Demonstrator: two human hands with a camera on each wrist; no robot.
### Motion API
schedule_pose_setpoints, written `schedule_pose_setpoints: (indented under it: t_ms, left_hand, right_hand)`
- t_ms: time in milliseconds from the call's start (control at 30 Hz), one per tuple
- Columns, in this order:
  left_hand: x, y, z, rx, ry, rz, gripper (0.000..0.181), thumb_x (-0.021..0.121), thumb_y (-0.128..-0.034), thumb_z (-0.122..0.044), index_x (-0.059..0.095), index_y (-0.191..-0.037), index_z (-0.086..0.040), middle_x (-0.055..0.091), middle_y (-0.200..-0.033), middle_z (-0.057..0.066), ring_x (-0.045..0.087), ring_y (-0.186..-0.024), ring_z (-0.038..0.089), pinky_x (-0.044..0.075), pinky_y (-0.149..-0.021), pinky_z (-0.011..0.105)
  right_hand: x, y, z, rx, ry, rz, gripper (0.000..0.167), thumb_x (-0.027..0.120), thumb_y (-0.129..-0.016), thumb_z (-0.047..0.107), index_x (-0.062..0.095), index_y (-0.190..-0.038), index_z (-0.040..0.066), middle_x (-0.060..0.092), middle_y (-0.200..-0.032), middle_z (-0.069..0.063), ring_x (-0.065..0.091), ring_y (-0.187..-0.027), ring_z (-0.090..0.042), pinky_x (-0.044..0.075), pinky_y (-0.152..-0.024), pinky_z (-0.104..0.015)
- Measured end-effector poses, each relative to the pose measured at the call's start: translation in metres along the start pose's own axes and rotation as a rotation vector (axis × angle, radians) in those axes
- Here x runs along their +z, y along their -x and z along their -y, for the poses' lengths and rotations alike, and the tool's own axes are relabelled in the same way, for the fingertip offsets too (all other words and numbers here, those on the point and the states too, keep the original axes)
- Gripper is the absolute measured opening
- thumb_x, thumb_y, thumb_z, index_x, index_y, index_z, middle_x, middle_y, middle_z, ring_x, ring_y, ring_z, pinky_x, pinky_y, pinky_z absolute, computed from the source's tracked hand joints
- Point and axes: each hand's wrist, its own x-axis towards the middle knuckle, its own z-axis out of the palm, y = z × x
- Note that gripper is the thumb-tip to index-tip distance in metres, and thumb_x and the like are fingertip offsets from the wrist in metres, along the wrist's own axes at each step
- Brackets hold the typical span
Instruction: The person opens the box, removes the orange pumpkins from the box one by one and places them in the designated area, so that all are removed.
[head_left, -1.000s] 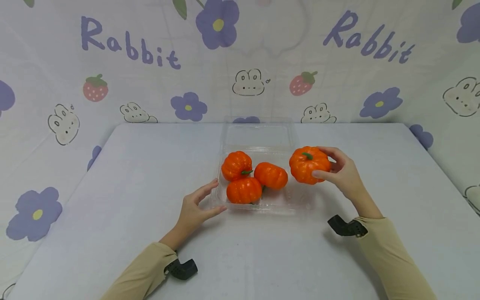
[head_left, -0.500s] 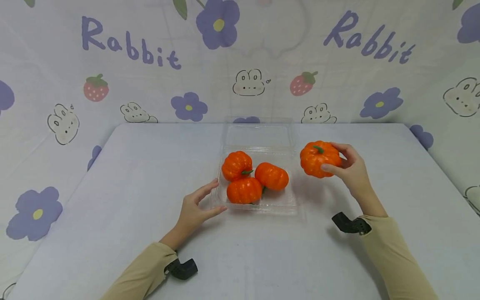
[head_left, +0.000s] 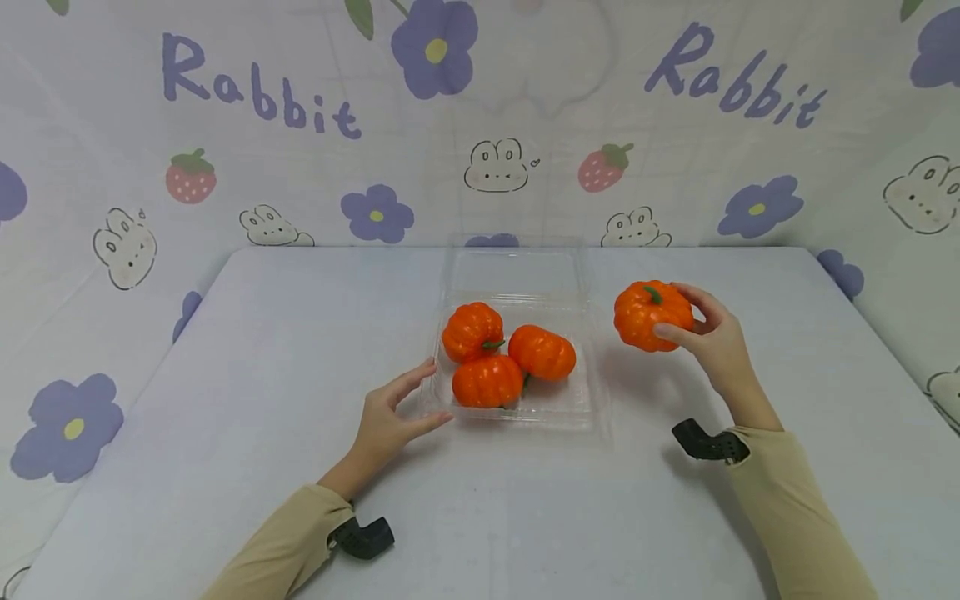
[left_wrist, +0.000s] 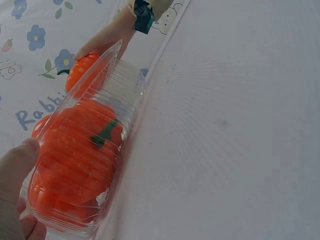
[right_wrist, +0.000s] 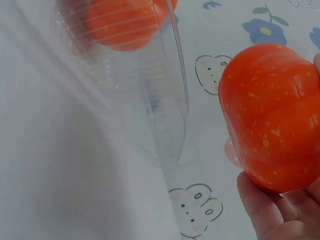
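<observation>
Three orange pumpkins sit in a clear plastic box (head_left: 555, 403): one at the back left (head_left: 471, 331), one at the front left (head_left: 486, 383) and one to the right (head_left: 543, 353). My right hand (head_left: 720, 346) holds a fourth pumpkin (head_left: 649, 315), green stem up, above the table to the right of the box. In the right wrist view fingers grip this pumpkin (right_wrist: 272, 117) from below and the side. My left hand (head_left: 386, 425) rests at the box's left side, thumb and fingers spread; in the left wrist view a fingertip (left_wrist: 31, 145) touches the box wall.
The box's clear lid (head_left: 514, 271) stands open behind it, near the back edge of the white table (head_left: 315, 300). Beyond hangs a pale cloth (head_left: 555, 108) printed with flowers, rabbits and strawberries. Black devices (head_left: 363, 537) are strapped at both wrists.
My right hand has carried its pumpkin to the right and slightly back, away from the box's right edge. My left hand and the three pumpkins in the box have stayed put.
</observation>
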Motion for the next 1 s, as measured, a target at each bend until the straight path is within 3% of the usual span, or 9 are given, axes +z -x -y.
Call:
schedule_pose_setpoints:
  t_ms: [133,400,567,833,1000]
  left_hand:
    - [0.0,0.0,0.0,-0.001,-0.003,-0.001,0.054,0.077,-0.0621,0.006,0.054,-0.11,0.014,0.052,-0.115,0.028,0.049,-0.109,0.035,0.039,-0.089,0.047]
    - [0.0,0.002,0.0,-0.005,-0.003,0.0,0.054,0.077,-0.0618,0.007,0.054,-0.11,0.015,0.052,-0.115,0.027,0.049,-0.109,0.035,0.039,-0.089,0.046]
    - [0.0,0.003,0.0,-0.014,0.001,0.0,0.053,0.077,-0.0618,0.007,0.054,-0.11,0.014,0.052,-0.115,0.027,0.049,-0.109,0.035,0.039,-0.089,0.046]
    - [0.001,0.004,0.0,0.0,-0.01,0.003,0.054,0.077,-0.0613,0.007,0.054,-0.11,0.015,0.052,-0.115,0.028,0.05,-0.108,0.037,0.04,-0.088,0.047]
    - [0.0,0.002,0.0,0.004,-0.009,-0.012,0.054,0.078,-0.0609,0.008,0.054,-0.109,0.015,0.053,-0.114,0.027,0.051,-0.107,0.035,0.04,-0.089,0.045]
  right_hand:
    - [-0.003,0.0,-0.005,0.005,0.014,-0.023,0.061,0.072,-0.076,0.029,0.046,-0.131,0.022,0.041,-0.131,-0.002,0.055,-0.1,-0.023,0.047,-0.075,-0.019]
    - [-0.008,0.001,-0.01,0.014,0.019,-0.042,0.06,0.073,-0.075,0.029,0.048,-0.129,0.02,0.047,-0.127,-0.004,0.047,-0.11,-0.02,0.043,-0.081,-0.015]
    - [-0.009,0.004,-0.01,0.057,0.026,-0.058,0.057,0.073,-0.076,0.026,0.049,-0.128,0.019,0.048,-0.125,-0.005,0.049,-0.106,-0.019,0.043,-0.08,-0.014]
    - [-0.013,0.009,-0.001,0.094,0.013,-0.053,0.065,0.073,-0.072,0.039,0.05,-0.127,0.015,0.048,-0.123,-0.007,0.049,-0.102,-0.017,0.044,-0.076,-0.012]
    - [-0.015,0.006,0.001,0.096,0.109,-0.06,0.064,0.073,-0.073,0.034,0.048,-0.127,0.013,0.046,-0.124,-0.008,0.047,-0.106,-0.02,0.044,-0.078,-0.014]
